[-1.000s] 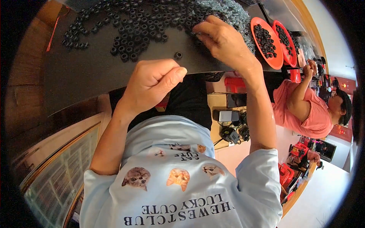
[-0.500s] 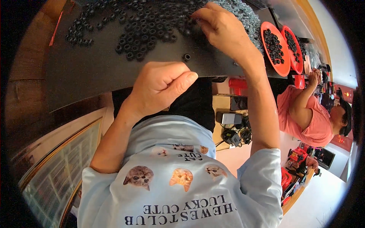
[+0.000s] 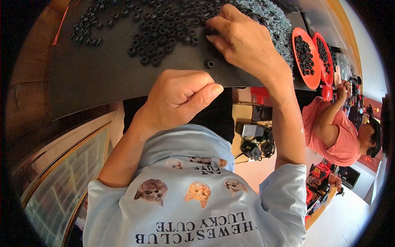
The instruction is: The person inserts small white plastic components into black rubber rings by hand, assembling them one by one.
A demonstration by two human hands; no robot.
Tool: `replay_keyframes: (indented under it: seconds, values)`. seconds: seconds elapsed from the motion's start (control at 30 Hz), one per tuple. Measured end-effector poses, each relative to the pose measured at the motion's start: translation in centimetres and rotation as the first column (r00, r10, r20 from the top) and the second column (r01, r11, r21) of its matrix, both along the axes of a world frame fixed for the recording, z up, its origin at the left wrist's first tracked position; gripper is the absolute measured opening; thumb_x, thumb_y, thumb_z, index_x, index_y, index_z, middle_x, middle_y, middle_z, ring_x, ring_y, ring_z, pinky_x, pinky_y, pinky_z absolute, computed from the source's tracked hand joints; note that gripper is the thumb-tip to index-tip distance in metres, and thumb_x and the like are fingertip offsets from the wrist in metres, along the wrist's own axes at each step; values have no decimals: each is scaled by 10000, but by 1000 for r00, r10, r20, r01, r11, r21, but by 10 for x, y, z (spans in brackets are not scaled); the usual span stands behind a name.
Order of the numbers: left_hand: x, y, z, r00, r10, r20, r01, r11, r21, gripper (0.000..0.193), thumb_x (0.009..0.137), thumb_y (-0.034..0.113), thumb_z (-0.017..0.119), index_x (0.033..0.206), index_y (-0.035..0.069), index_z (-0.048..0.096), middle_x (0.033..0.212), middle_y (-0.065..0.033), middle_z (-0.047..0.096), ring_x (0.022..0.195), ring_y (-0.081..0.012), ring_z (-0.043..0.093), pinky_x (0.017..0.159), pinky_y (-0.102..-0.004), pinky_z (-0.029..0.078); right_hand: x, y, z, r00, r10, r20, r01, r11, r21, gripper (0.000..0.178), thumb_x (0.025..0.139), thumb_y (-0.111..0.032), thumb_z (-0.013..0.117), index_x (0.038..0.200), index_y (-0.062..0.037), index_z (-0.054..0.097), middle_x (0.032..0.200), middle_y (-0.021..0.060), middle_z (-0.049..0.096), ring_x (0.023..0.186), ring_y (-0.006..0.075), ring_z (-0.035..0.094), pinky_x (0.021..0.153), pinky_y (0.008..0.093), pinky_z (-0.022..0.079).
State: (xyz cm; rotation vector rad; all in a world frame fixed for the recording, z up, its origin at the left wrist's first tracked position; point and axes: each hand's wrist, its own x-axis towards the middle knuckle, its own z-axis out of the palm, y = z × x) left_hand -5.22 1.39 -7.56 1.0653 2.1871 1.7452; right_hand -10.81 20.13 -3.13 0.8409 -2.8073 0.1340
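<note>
My left hand (image 3: 181, 99) is curled into a fist just in front of the table's near edge, with the thumb pressed over the fingers. Whatever is inside it, if anything, is hidden. Over the pile of small black rings (image 3: 160, 35) hovers my right hand (image 3: 249, 43), its thumb and forefinger bent and apart beside the rings. No ring shows clearly gripped between them. One single black ring (image 3: 209, 64) lies apart from the pile, between my two hands. Small clear, glassy-looking pieces (image 3: 273, 20) are heaped beyond and to the right of my right hand.
The dark tabletop (image 3: 90, 74) ends close to my body. On the right stand two red plates, a nearer one (image 3: 306, 80) and a farther one (image 3: 328, 78), both holding black rings. A person in pink (image 3: 333, 131) sits farther right. Below the table is a box with cables (image 3: 261, 144).
My right hand has come slightly nearer and to the right, and its thumb and forefinger have spread apart. My left fist has shifted slightly right and stays closed.
</note>
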Motion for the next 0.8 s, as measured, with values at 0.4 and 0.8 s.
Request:
replay_keyframes:
  seconds: [0.4, 0.8]
  values:
    - [0, 1, -2, 999, 12, -34, -11, 999, 30, 211, 894, 161, 546, 758, 2, 579, 651, -77, 559, 564, -187, 552, 523, -297, 423, 2, 13, -3, 999, 40, -14, -42, 991, -127, 125, 784, -91, 553, 885, -56, 617, 857, 126, 558, 811, 327, 596, 657, 425, 504]
    - [2, 2, -1, 999, -4, -46, 4, 1000, 3, 215, 900, 152, 539, 757, -4, 577, 659, -86, 565, 566, -193, 554, 521, -294, 422, 38, 54, 2, 991, -68, 119, 93, 970, -223, 136, 820, -89, 595, 936, -19, 599, 836, 132, 534, 756, 322, 573, 652, 386, 466]
